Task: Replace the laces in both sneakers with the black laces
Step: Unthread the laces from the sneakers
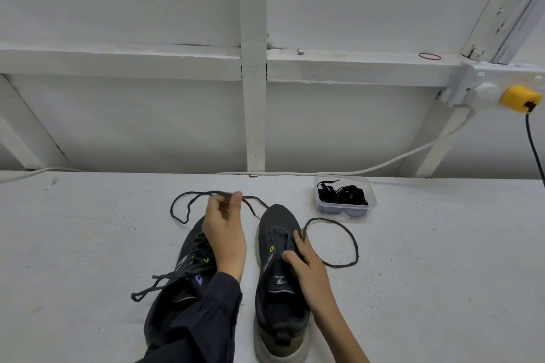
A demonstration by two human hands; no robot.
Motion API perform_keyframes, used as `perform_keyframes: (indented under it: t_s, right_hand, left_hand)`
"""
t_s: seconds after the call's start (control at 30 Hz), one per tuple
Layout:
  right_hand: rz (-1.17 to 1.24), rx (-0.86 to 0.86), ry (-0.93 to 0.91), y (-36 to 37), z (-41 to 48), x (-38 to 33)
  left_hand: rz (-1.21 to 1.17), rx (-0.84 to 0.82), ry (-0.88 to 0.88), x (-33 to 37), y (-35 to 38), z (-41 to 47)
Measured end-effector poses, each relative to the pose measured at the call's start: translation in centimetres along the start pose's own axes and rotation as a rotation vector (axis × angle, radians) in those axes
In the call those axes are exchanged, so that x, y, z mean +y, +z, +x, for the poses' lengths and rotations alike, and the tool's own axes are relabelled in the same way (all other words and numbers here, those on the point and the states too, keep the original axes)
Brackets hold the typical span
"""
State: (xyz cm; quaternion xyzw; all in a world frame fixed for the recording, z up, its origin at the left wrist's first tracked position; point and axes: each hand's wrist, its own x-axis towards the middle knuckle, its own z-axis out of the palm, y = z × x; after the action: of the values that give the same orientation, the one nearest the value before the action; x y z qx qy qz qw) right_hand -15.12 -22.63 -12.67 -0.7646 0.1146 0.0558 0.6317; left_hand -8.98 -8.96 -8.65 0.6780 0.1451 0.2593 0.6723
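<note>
Dark grey lace (203,193) is pinched by the left hand (225,233) above the left sneaker (165,312). The right sneaker (278,221) is gripped by the right hand (306,262) on the bench (88,244). Black laces (343,196) are held in a plastic tub (372,200) behind it.

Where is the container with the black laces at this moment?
In the head view the clear container stands on the white surface close to the wall, beyond and right of the toe of the right sneaker.

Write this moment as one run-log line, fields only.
stage: unlacing; left hand: pinches dark grey round lace; right hand: holds right dark mesh sneaker; left dark mesh sneaker: laced; black flat laces: in clear plastic tub
</note>
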Motion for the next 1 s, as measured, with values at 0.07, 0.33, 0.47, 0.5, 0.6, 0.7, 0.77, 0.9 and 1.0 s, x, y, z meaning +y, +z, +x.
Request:
perform_keyframes:
  t_s: [0.07, 0.33, 0.47, 0.5, 0.6, 0.7, 0.77, 0.9, 1.0]
  right_hand:
    - [0.008, 0.000, -0.009, 0.1, 0.0, 0.1]
    - [-0.139, 0.092, -0.108, -0.1, -0.4, -0.8]
    - [-0.275, 0.224, -0.299, -0.4, -0.8, -2.0]
    - [-0.288, 0.228, -0.348, -0.4, -0.7, -2.2]
    - [-0.310, 0.236, -0.481, -0.2, -0.8, -3.0]
    - [-0.226, 0.161, -0.540, -0.2, -1.6, -3.7]
    - [-0.186, 0.073, -0.558, -0.2, -2.1, -3.9]
    - [-0.242, -0.113, -0.574, -0.8, -2.6, -3.7]
    - [-0.329, -0.190, -0.536, -1.4, -3.1, -3.9]
  left_hand:
    - [-0.037, 0.003, 0.001, 0.7, -0.2, 0.5]
    - [-0.142, -0.156, -0.206, 0.0, -0.4, -2.1]
    - [-0.226, -0.277, -0.290, 0.8, -0.4, -3.2]
    - [-0.248, -0.302, -0.315, 1.1, -0.4, -3.3]
    - [-0.316, -0.375, -0.400, 2.0, -0.4, -3.7]
    - [-0.433, -0.477, -0.512, 2.6, -0.8, -3.3]
    - [-0.506, -0.547, -0.584, 3.1, -0.8, -3.0]
    - [-0.586, -0.612, -0.651, 4.9, -0.5, -2.1]
    - [-0.614, -0.709, -0.664, 6.9, -0.6, -1.4]
